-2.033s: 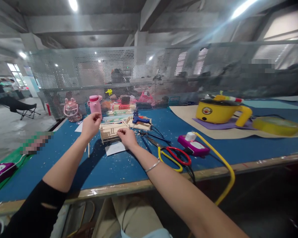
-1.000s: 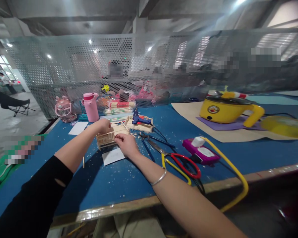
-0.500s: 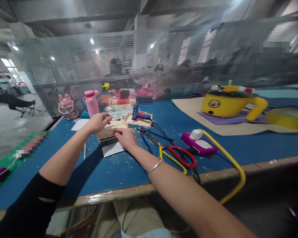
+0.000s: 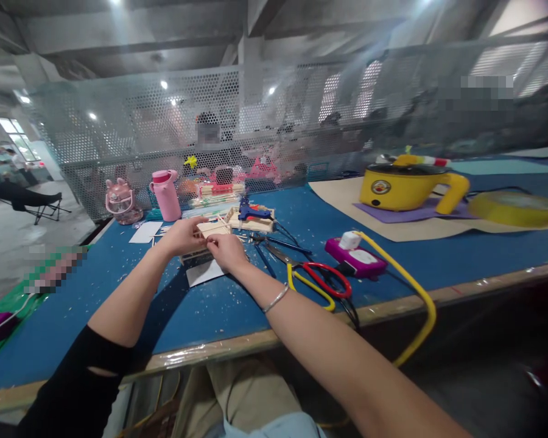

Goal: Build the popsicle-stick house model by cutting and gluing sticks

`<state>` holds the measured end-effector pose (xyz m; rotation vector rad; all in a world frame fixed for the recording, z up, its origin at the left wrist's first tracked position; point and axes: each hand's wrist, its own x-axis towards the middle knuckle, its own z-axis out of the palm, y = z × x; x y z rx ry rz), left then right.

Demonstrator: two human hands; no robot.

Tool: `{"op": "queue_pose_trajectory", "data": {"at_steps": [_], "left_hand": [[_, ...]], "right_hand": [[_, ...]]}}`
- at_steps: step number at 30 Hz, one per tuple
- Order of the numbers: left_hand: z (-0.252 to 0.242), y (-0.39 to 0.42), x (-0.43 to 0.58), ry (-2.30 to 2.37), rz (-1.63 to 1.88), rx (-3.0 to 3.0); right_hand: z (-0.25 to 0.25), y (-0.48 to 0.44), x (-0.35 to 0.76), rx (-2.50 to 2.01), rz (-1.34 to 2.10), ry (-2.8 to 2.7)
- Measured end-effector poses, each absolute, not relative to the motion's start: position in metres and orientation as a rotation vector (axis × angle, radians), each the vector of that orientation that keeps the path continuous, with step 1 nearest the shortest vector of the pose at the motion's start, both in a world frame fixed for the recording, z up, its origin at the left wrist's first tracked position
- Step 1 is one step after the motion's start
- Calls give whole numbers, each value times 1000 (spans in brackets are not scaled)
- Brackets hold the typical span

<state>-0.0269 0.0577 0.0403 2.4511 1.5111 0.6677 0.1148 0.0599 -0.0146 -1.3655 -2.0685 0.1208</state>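
While both hands bear on it, the stick frame sits on the blue table, partly over a white sheet of paper that shows just below the fingers. Left hand: fingers curled over the frame's left end and top edge, gripping it. Right hand: fingers pinched together against the near right edge of the frame; whether a loose stick is also caught between them is too small to tell. The two sets of fingers are nearly touching across the piece. Judged from its build of thin pale wooden sticks in an open lattice, the frame is very light, stiff along each stick but weak at the joints, and likely to crack or rack if squeezed across an open side. The sounder hold is at the corners and along the doubled rails, with light pressure and support from beneath, not on single slats. Dry wood should give a fair grip. Just beyond the right fingers lies a blue glue gun on a second stick panel; to their right, well apart, lie the red-and-yellow scissors. Beyond the left fingers stands a pink bottle. Wood chips litter the surface around both hands.
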Motion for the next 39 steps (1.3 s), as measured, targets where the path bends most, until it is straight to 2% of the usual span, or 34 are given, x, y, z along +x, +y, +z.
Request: {"op": "queue_pose_trajectory", "data": {"at_steps": [7, 14, 16, 21, 27, 30, 32, 33, 35, 36, 37, 39], "left_hand": [[39, 56, -23, 1567, 678, 2568], [48, 74, -37, 1467, 752, 2286], [56, 89, -41, 1635, 749, 2259], [66, 120, -22, 1981, 93, 2375], [58, 128, -1, 1982, 56, 2290], [61, 125, -7, 1985, 161, 2272], [67, 119, -15, 1998, 372, 2241], [70, 112, -20, 2012, 516, 2224], [75, 92, -28, 1905, 1202, 2103], [76, 79, -30, 1863, 1437, 2106], [75, 64, -31, 1843, 1608, 2107], [67, 34, -29, 1751, 1680, 2144]], "right_hand": [[-11, 58, 115, -1410, 113, -2112], [-11, 57, 115, -1407, 151, -2090], [-11, 57, 115, -1406, 167, -2074], [-10, 55, 115, -1430, 204, -2065], [-10, 54, 115, -1432, 208, -2035], [-11, 54, 114, -1415, 227, -2031], [-12, 54, 114, -1404, 246, -2027], [-12, 55, 114, -1393, 250, -2026], [-13, 56, 114, -1363, 249, -2017], [-12, 55, 115, -1351, 244, -2006], [-10, 54, 115, -1341, 238, -1990], [-4, 50, 117, -1312, 219, -1963]]}}
